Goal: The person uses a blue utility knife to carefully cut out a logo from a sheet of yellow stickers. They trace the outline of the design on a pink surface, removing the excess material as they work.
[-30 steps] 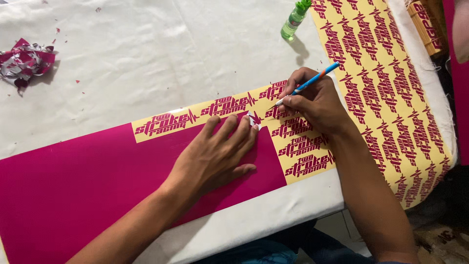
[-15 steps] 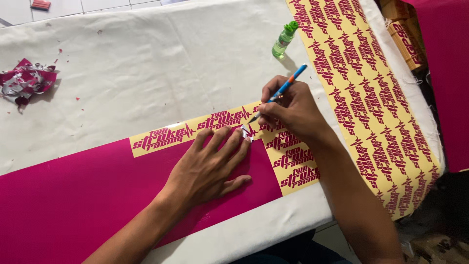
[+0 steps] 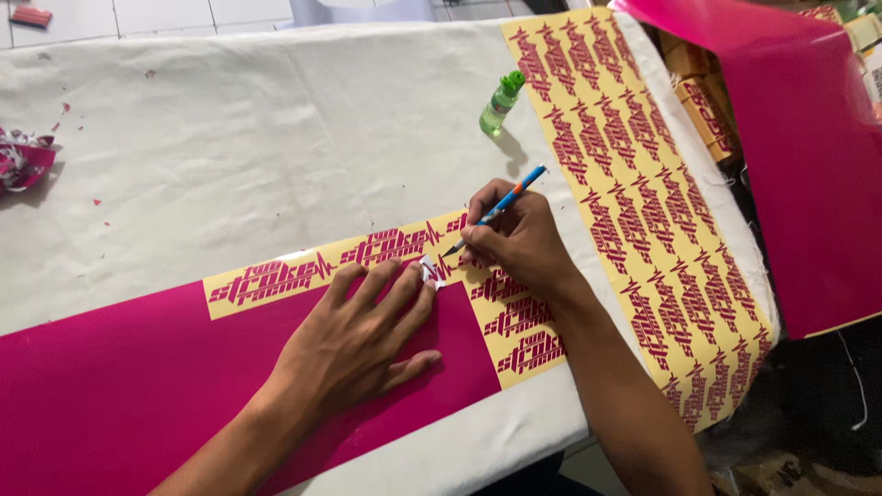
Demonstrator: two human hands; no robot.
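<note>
My left hand lies flat on a magenta vinyl sheet, its fingertips pinching a small peeled scrap of vinyl at the sheet's upper edge. My right hand holds a blue and orange craft knife like a pen. Its blade tip touches the yellow backing strip, which carries magenta cut lettering, just right of my left fingertips.
A long yellow sheet with rows of magenta lettering runs along the table's right side. A small green bottle stands behind it. Crumpled vinyl waste lies at the far left on the white cloth. Another magenta sheet hangs at the right.
The camera view has shifted, so everything sits lower and further left in the frame. My right hand has tipped the knife more upright; my left hand stays pressed on the sheet.
</note>
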